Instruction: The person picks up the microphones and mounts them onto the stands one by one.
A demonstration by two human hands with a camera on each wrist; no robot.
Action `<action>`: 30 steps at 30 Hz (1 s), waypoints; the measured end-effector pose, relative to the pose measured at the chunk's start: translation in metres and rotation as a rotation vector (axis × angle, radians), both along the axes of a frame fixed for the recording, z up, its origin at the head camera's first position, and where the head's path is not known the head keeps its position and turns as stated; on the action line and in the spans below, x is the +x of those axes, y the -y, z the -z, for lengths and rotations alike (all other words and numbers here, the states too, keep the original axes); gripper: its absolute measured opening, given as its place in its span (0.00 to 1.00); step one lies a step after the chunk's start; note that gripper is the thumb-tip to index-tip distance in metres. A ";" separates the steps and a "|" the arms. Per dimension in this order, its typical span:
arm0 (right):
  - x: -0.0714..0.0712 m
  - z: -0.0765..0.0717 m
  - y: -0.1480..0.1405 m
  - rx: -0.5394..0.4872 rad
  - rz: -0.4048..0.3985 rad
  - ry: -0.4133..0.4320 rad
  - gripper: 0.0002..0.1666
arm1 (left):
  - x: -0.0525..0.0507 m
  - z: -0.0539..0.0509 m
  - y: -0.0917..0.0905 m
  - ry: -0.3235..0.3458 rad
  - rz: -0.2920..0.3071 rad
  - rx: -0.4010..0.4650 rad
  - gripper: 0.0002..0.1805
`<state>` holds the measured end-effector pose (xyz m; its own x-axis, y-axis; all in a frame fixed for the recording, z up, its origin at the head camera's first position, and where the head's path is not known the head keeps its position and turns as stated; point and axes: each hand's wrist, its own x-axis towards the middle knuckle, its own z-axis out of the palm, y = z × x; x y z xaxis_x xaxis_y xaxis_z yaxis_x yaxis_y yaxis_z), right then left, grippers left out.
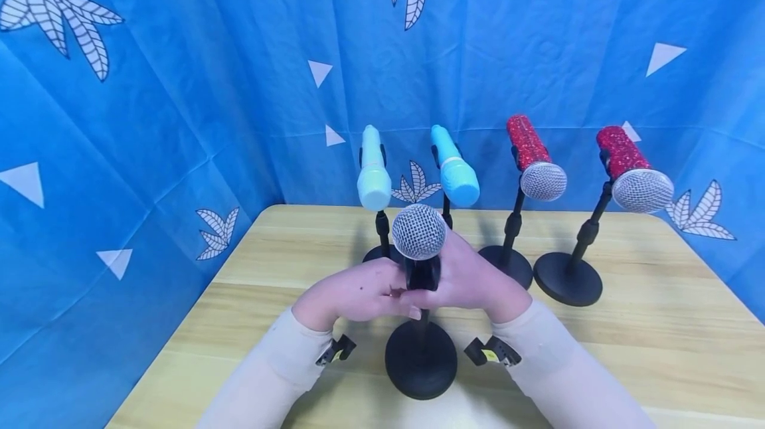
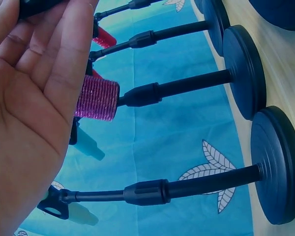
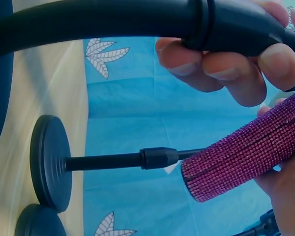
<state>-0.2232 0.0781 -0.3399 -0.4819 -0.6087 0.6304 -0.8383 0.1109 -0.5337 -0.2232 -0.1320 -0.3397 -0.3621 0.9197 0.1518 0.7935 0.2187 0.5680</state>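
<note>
A microphone with a silver mesh head (image 1: 420,232) and a purple rhinestone handle (image 3: 241,152) tilts at the top of a black stand (image 1: 421,359), its mesh toward me in the head view. My left hand (image 1: 361,289) grips the black upper part of the stand, by the clip. From the other side my right hand (image 1: 469,273) holds the microphone, its palm against the sparkling handle in the right wrist view. Both hands nearly meet around the clip, so the exact finger contacts are partly hidden. The round base rests on the table.
Behind the hands stand a pale mint microphone (image 1: 374,180), a turquoise microphone (image 1: 457,176) and two red glittery microphones (image 1: 528,140), all on black stands. The wooden table (image 1: 251,303) backs onto a blue patterned cloth (image 1: 538,30).
</note>
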 end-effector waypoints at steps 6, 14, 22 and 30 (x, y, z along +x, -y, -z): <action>0.002 0.001 0.001 0.011 0.018 0.048 0.44 | 0.001 0.000 0.001 0.028 -0.012 -0.001 0.16; 0.002 0.001 0.000 0.015 0.002 -0.007 0.36 | 0.002 -0.001 0.000 0.038 -0.031 -0.017 0.15; 0.002 0.000 0.001 -0.049 -0.071 0.037 0.40 | 0.002 -0.001 0.000 0.010 -0.001 0.009 0.05; 0.002 -0.003 0.001 -0.127 -0.143 0.007 0.42 | 0.002 0.001 0.001 -0.028 0.018 0.041 0.11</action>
